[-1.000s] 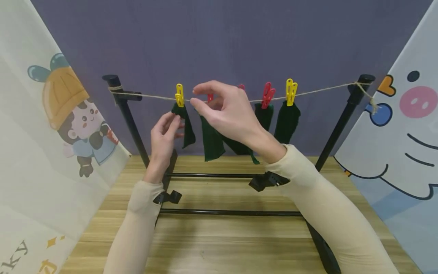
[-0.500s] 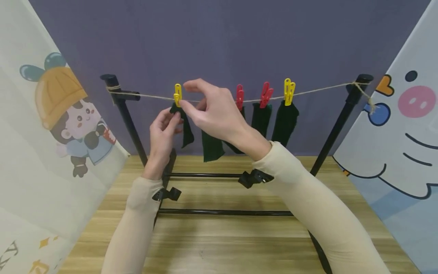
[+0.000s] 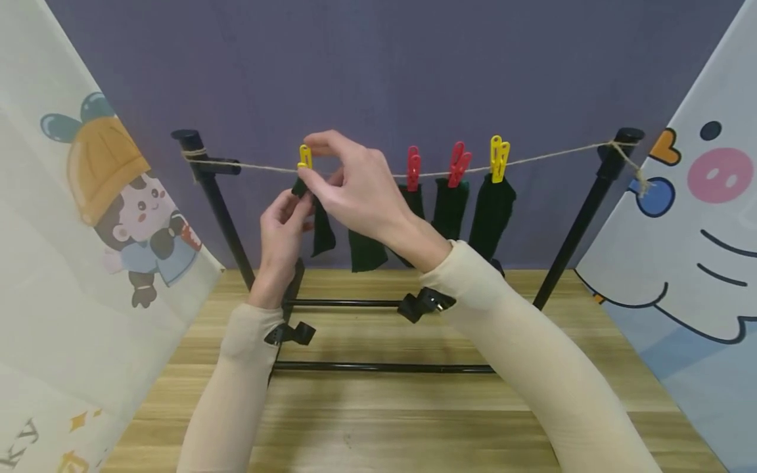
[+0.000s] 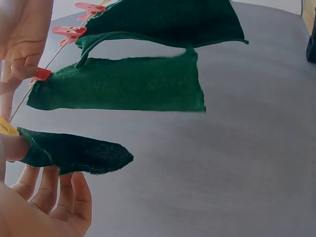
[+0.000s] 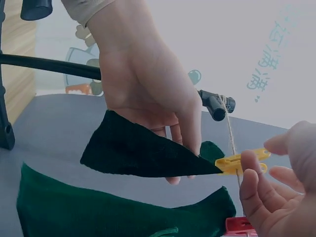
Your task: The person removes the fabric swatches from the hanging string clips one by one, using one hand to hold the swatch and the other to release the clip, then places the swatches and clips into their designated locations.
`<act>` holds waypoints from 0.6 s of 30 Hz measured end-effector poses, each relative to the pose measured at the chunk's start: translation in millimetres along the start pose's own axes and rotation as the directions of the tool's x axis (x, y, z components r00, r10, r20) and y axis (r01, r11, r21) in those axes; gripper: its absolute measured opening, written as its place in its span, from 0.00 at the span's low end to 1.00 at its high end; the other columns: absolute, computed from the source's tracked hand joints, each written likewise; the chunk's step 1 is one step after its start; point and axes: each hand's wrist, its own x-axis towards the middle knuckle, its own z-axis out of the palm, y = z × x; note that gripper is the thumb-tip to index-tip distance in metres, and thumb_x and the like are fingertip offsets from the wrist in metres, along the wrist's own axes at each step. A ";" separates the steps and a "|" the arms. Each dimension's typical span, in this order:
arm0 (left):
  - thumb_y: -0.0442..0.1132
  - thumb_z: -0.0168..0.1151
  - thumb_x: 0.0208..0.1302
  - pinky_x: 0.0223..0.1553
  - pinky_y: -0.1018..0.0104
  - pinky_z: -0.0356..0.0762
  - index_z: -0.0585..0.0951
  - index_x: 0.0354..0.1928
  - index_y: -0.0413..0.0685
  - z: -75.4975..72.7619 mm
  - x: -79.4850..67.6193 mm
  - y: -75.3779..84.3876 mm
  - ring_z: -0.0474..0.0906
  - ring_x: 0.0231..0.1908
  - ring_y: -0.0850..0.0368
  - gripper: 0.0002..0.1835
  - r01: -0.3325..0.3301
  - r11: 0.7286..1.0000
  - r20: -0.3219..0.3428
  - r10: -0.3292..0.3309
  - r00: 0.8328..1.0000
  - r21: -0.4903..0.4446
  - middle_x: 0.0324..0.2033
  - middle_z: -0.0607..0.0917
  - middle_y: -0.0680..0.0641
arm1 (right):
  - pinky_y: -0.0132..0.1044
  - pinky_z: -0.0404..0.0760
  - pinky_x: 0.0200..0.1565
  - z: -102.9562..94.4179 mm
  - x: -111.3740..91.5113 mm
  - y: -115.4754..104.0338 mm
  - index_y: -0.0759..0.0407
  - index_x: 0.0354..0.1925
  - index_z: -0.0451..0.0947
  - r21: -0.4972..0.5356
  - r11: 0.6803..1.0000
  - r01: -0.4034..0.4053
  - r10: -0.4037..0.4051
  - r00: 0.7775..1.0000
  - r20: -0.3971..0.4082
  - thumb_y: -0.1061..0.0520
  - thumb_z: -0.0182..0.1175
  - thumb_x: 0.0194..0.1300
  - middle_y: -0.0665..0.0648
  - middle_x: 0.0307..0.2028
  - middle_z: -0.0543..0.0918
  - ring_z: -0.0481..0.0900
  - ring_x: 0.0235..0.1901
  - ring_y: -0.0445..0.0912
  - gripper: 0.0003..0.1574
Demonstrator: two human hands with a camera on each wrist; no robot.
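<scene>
Cord [image 3: 550, 156]: ran between the left post [image 3: 219, 207] and the right post [image 3: 581, 230], wound around both.
First green cloth [image 3: 323, 236]: hung beneath the cord near its left end, tapering downward.
Left yellow clip [image 3: 305, 156]: stood upright on the cord, above the first green cloth.
Left hand [image 3: 280, 236]: lay just below the cord; its grip pinched the first green cloth near the upper edge.
Right hand [image 3: 361, 187]: was raised at the cord; its grip pinched the left yellow clip between thumb and finger.
Second green cloth [image 3: 367, 251]: hung below the cord, next toward the right; its red clip [image 4: 41, 74] appeared at the cord in the left wrist view.
Remaining green cloths [image 3: 493, 213]: three, below the cord farther right, under two other red clips [image 3: 413, 169] and the right yellow clip [image 3: 499, 159].
Bench [image 3: 378, 420]: pale, wood-grained, lay beneath the cord, with black rods [image 3: 384, 367] crossing above it.
Backdrop [image 3: 378, 72]: purple-grey, rose behind the cord.
</scene>
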 end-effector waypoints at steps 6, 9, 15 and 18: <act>0.45 0.60 0.75 0.41 0.68 0.79 0.83 0.41 0.59 -0.5 -0.4 2.2 0.80 0.41 0.64 0.04 -0.023 0.999 0.000 0.023 1.000 0.044 0.33 0.85 0.63 | 0.30 0.77 0.25 3.4 3.6 -2.1 0.57 0.65 0.76 -0.003 1.000 0.014 -0.014 1.000 0.013 0.52 0.65 0.71 0.56 0.60 0.84 0.81 0.24 0.35 0.27; 0.44 0.60 0.75 0.41 0.68 0.81 0.83 0.41 0.57 -0.3 -0.9 2.4 0.79 0.39 0.64 0.04 -0.034 0.997 0.006 0.033 0.999 0.063 0.29 0.82 0.62 | 0.29 0.80 0.29 5.1 2.8 -1.6 0.58 0.64 0.77 -0.013 1.000 0.018 -0.018 1.000 0.001 0.51 0.66 0.70 0.55 0.60 0.84 0.85 0.31 0.35 0.27; 0.45 0.61 0.74 0.41 0.68 0.83 0.83 0.43 0.54 -0.1 0.9 3.0 0.81 0.38 0.62 0.06 -0.045 0.998 0.016 0.044 0.999 0.054 0.31 0.83 0.59 | 0.31 0.85 0.41 3.8 1.4 3.2 0.58 0.60 0.80 -0.043 0.998 0.054 -0.056 0.997 -0.050 0.51 0.66 0.70 0.55 0.56 0.86 0.89 0.44 0.41 0.24; 0.47 0.61 0.74 0.40 0.68 0.82 0.83 0.45 0.53 0.0 2.5 3.6 0.81 0.39 0.62 0.08 -0.039 0.998 0.016 0.038 0.999 0.053 0.34 0.85 0.59 | 0.32 0.86 0.45 1.8 1.3 4.9 0.57 0.59 0.81 -0.053 0.997 0.054 -0.057 0.996 -0.063 0.51 0.67 0.69 0.55 0.54 0.87 0.89 0.46 0.42 0.23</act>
